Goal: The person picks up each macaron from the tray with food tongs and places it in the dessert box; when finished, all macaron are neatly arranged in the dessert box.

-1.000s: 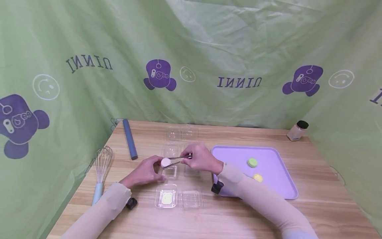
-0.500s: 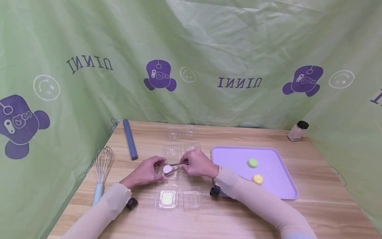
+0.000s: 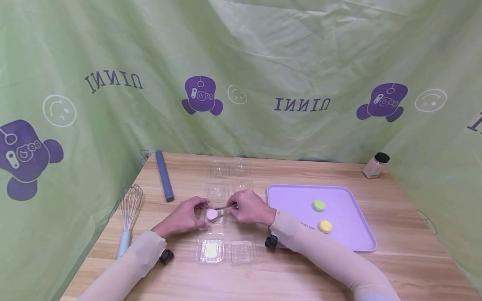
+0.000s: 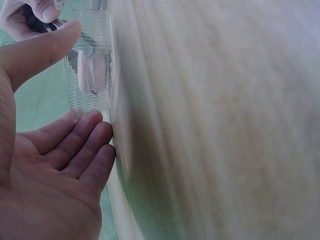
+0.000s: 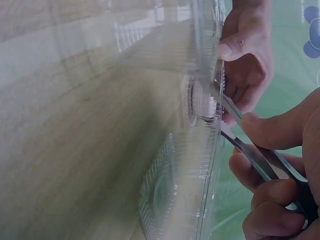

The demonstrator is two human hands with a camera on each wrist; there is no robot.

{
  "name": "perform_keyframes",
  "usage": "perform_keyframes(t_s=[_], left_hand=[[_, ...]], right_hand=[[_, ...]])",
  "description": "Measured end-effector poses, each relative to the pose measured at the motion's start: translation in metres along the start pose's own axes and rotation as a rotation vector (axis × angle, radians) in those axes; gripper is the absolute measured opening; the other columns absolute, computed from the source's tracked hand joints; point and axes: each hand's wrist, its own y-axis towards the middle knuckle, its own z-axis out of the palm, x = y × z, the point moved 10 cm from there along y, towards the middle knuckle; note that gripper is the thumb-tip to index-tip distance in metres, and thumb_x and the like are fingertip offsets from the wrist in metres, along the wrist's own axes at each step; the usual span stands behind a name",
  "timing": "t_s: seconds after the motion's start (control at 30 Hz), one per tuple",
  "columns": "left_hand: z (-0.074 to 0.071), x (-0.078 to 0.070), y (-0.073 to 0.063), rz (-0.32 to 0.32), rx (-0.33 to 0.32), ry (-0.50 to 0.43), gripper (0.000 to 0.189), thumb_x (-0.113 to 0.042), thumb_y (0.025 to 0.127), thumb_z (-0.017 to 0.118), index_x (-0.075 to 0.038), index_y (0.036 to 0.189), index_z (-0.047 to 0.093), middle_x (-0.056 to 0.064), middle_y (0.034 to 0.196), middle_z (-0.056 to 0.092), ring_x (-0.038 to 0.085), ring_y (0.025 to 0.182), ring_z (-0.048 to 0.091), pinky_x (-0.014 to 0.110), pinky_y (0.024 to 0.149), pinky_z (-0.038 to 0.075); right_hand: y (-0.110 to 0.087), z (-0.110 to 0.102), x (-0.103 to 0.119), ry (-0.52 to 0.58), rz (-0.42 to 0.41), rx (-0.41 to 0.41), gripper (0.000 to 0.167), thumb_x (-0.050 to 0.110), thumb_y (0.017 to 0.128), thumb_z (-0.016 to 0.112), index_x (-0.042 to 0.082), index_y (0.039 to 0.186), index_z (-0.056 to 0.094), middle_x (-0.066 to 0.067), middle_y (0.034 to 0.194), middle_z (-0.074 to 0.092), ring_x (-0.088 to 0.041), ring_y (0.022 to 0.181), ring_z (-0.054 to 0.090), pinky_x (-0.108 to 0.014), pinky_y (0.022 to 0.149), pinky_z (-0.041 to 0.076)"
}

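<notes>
A pink macaron (image 3: 212, 215) with a ridged edge sits low in one compartment of a clear plastic box (image 4: 87, 102). In the right wrist view, metal tongs (image 5: 257, 161) reach over the box rim, their tips on either side of the macaron. My right hand (image 3: 251, 208) grips these tongs by the handle end, thumb on one arm and fingers on the other. Thumb and fingers of my left hand (image 3: 182, 216) hold that compartment from its near and far sides; in the left wrist view, the fingertips (image 4: 92, 120) are at its edge.
A lilac tray (image 3: 354, 221) at right bears a green macaron (image 3: 319, 205) and a yellow one (image 3: 325, 226). Nearer stands a clear compartment with a pale green piece (image 3: 211, 250). A whisk (image 3: 126, 221) and blue rod (image 3: 164, 175) lie left; a jar (image 3: 375, 166) stands back right.
My right hand has lowered the tongs and the pink macaron from above the box into the compartment. The left hand has stayed almost still.
</notes>
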Motion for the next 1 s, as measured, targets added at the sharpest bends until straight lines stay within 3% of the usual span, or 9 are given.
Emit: perform_keyframes(t_s=[0.27,0.67,1.0], left_hand=[[0.0,-0.001,0.0,-0.002,-0.003,-0.007,0.083,-0.036,0.066,0.092,-0.012,0.138,0.058,0.002,0.127,0.068,0.022,0.118,0.063,0.048,0.108,0.052],[0.001,0.0,-0.001,-0.001,0.005,-0.015,0.084,-0.039,0.068,0.091,-0.013,0.14,0.057,0.004,0.131,0.067,0.023,0.121,0.063,0.048,0.109,0.052],[0.001,0.001,0.0,0.01,0.007,-0.021,0.085,-0.04,0.068,0.091,-0.01,0.14,0.057,0.002,0.126,0.069,0.021,0.115,0.064,0.047,0.105,0.054]], right_hand=[[-0.003,-0.005,0.002,-0.002,-0.034,-0.013,0.018,0.016,0.084,0.078,0.009,0.101,0.078,-0.001,0.09,0.077,0.0,0.056,0.05,-0.015,0.047,0.044],[-0.007,-0.016,0.008,-0.023,-0.137,-0.087,0.019,0.019,0.082,0.082,0.009,0.098,0.078,0.001,0.086,0.077,-0.004,0.07,0.063,-0.011,0.062,0.051],[-0.008,-0.042,0.001,0.058,-0.056,-0.151,0.021,0.021,0.085,0.08,0.009,0.102,0.077,0.002,0.088,0.076,-0.004,0.072,0.062,-0.015,0.063,0.05]])
